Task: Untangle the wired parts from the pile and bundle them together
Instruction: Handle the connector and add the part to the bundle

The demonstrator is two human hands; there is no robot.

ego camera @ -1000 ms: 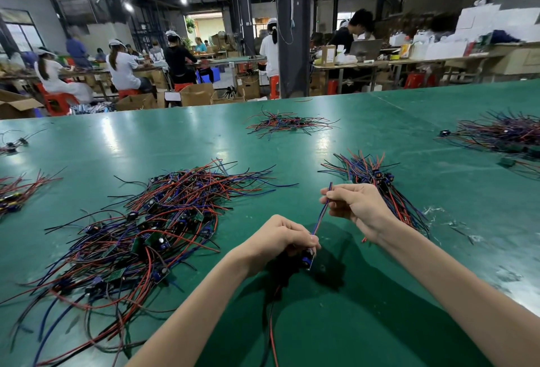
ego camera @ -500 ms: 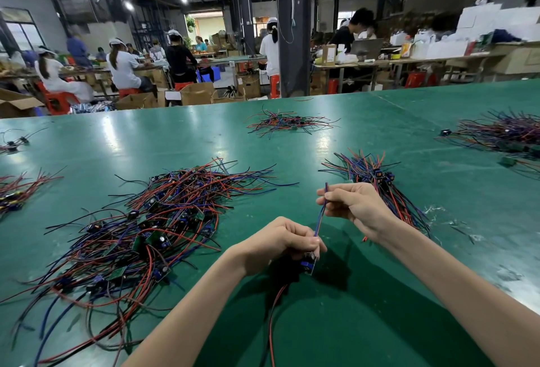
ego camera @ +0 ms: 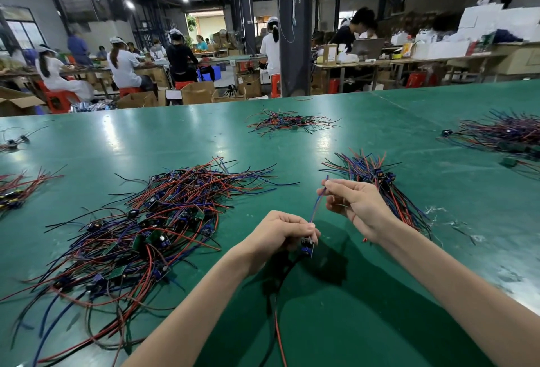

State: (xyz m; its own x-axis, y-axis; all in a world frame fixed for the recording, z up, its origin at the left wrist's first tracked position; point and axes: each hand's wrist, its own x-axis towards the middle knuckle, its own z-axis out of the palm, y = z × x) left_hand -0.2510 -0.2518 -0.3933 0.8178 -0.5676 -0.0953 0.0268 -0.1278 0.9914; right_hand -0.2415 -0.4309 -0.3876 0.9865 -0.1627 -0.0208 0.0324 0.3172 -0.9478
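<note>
A big tangled pile [ego camera: 140, 229] of red, blue and black wires with small green boards lies on the green table [ego camera: 321, 156], left of my hands. My left hand [ego camera: 280, 233] grips one wired part [ego camera: 307, 245] by its small board; red and black wires hang down from it toward me. My right hand [ego camera: 355, 206] pinches the upper end of that part's blue wire [ego camera: 317, 204], stretched between both hands. A sorted bundle [ego camera: 377, 179] of wired parts lies just behind my right hand.
More wire heaps lie at the table's far middle [ego camera: 287, 122], far right [ego camera: 505, 133] and left edge [ego camera: 17, 191]. Scraps of clear tape [ego camera: 444, 214] lie to the right. Beyond the table stand a pillar, cardboard boxes and seated workers.
My right hand has drawn slightly up and away along the blue wire, and its fingers have loosened. My left hand has kept hold of the part and shifted slightly right.
</note>
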